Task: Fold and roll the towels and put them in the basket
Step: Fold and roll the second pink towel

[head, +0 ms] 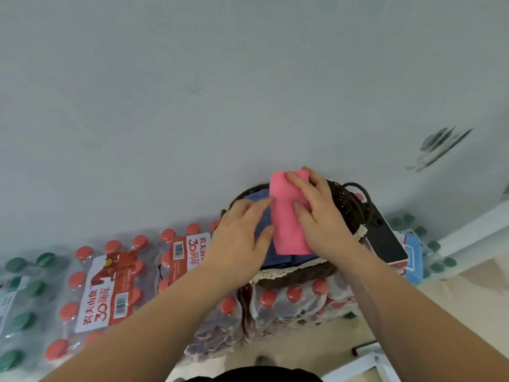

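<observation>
A rolled pink towel (286, 227) lies in the dark wicker basket (351, 205), on top of a blue towel (261, 199). My right hand (319, 213) is wrapped over the pink roll from the right, fingers across its top and thumb on its side. Against the roll's left edge rests my left hand (242, 232), fingers spread, fingertips touching the pink towel and lying over the blue one. The basket has a lace-trimmed rim and a loop handle at the right, and it stands on packs of bottles by the grey wall.
Shrink-wrapped packs of red-capped bottles (102, 293) fill the floor at left and under the basket; green-capped bottles (19, 312) lie at far left. A dark tablet-like slab (385, 238) and a blue packet (413, 257) sit right of the basket. A white frame (369, 362) is at bottom right.
</observation>
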Action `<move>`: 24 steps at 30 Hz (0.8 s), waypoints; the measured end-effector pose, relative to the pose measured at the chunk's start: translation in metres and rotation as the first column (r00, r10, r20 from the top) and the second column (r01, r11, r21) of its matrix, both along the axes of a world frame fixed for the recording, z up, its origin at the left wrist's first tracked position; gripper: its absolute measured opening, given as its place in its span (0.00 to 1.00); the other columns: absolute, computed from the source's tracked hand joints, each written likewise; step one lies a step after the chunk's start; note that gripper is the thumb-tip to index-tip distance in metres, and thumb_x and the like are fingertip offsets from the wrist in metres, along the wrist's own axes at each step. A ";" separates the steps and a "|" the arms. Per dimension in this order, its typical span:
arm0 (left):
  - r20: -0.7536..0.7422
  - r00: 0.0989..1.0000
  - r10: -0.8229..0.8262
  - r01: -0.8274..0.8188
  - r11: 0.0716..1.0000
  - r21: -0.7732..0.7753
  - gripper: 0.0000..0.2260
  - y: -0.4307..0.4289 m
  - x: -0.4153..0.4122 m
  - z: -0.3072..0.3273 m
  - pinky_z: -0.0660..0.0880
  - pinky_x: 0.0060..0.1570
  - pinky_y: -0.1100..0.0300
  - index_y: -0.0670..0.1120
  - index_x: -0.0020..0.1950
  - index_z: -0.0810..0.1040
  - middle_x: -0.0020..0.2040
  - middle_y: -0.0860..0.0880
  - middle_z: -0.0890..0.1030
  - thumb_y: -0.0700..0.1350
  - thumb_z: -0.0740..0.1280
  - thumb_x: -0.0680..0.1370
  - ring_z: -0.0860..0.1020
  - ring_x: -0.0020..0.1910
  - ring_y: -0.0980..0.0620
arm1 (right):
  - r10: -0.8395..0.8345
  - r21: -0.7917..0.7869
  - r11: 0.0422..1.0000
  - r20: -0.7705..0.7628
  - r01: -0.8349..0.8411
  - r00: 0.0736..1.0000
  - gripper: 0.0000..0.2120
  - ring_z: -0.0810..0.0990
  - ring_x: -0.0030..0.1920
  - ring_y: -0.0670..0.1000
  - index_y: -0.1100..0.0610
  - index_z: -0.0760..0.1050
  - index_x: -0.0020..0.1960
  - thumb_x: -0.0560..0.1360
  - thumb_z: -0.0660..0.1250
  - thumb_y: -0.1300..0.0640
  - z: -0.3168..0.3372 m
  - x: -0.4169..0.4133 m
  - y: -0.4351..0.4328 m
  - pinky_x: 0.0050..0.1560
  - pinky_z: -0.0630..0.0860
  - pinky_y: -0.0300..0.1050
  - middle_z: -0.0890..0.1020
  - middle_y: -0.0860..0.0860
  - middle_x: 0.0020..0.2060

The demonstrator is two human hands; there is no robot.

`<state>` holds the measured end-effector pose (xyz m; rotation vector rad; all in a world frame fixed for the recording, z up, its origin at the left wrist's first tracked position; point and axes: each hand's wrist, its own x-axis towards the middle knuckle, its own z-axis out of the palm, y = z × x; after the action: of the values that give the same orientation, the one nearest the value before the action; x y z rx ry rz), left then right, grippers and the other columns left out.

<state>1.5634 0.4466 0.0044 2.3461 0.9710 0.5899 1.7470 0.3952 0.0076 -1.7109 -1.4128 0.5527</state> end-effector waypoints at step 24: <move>-0.797 0.605 0.004 0.158 0.980 0.124 0.34 0.022 0.059 -0.038 0.41 0.75 0.38 0.44 0.79 0.34 0.80 0.45 0.35 0.63 0.40 0.81 0.34 0.78 0.45 | 0.372 -0.337 0.927 0.761 -0.166 0.532 0.31 0.57 0.79 0.57 0.58 0.62 0.78 0.79 0.44 0.47 -0.057 0.031 0.033 0.77 0.55 0.63 0.62 0.55 0.78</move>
<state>1.6228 0.4681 -0.0337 2.8454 1.1875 -0.5266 1.7781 0.4278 -0.0491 -2.0563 -2.3971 0.0192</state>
